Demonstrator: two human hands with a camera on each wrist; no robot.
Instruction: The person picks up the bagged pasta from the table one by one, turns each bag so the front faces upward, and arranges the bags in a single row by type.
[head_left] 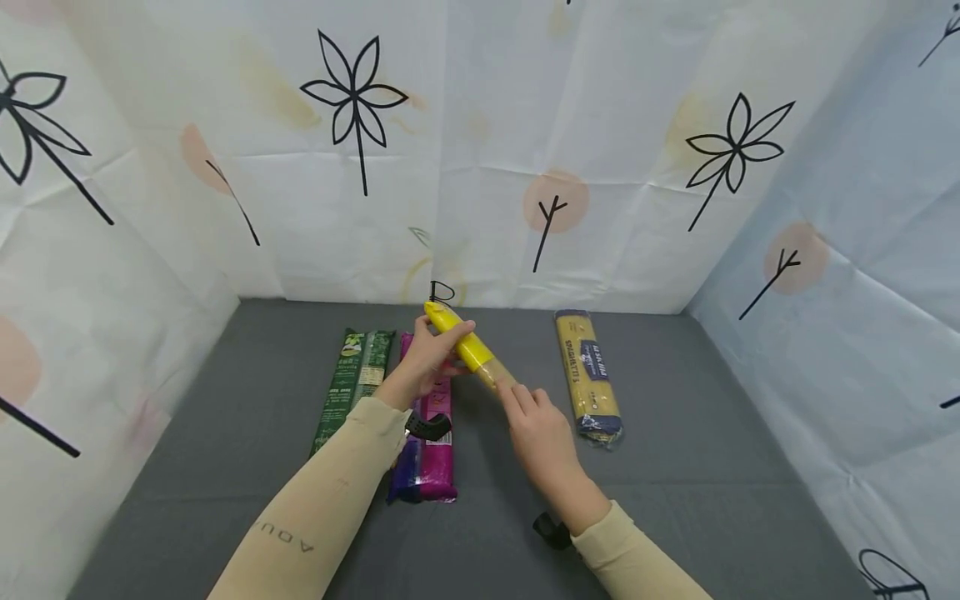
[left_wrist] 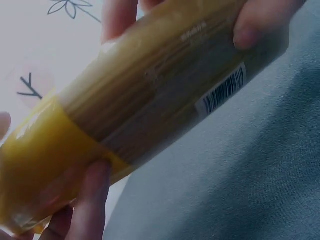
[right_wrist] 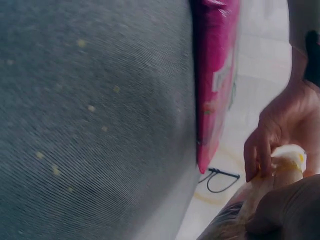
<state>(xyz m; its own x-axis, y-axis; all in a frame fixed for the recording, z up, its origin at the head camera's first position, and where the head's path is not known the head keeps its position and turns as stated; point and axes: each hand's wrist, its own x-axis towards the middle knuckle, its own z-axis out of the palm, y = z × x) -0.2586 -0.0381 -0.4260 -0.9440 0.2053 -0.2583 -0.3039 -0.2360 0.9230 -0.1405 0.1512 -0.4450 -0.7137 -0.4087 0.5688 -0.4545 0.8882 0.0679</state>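
Both hands hold a packet of dry spaghetti (head_left: 476, 353) tilted above the grey table. Its wrapper is yellow at the upper end and see-through farther down, where long strands and a barcode (left_wrist: 225, 91) show in the left wrist view. My left hand (head_left: 424, 360) grips the yellow part, thumb across the top. At the lower right end, my right hand (head_left: 543, 435) holds the packet between thumb and fingers. Under the left forearm lies a pink and purple packet (head_left: 437, 467), partly covered by the hand and sleeve. Beside it is a green packet (head_left: 345, 383).
On the right of the grey table (head_left: 675, 467) lies another packet labelled spaghetti (head_left: 585, 367), yellow with dark blue ends. White cloth walls (head_left: 480, 108) printed with flowers and trees enclose the table at the back and both sides.
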